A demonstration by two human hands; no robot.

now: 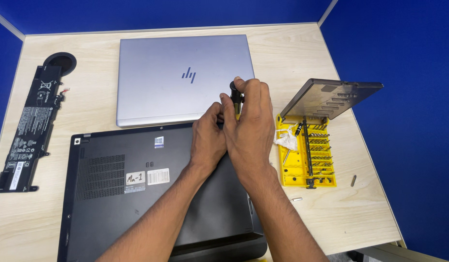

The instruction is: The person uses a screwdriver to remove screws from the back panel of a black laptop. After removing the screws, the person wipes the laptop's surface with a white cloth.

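The screwdriver stands almost upright over the far edge of the black laptop, which lies bottom-up on the table, and both hands meet around it. The right hand is closed on the black handle, its fingers curled around the upper part with the fingertips on the cap, so the handle top just shows above the knuckles. The left hand sits just beside and slightly below, its fingertips pinched in toward the shaft near the tip; the tip itself is hidden behind the fingers, so whether it is seated in a screw cannot be told. The tool's long axis runs top to bottom, roughly square to the laptop's base, and the right hand is the higher of the two on it. Just beyond the tool lies a closed silver laptop, its near edge next to the black one. To the right, well clear of the hands, stands an open yellow bit case with its grey lid raised. At the far left lies a long black battery pack.
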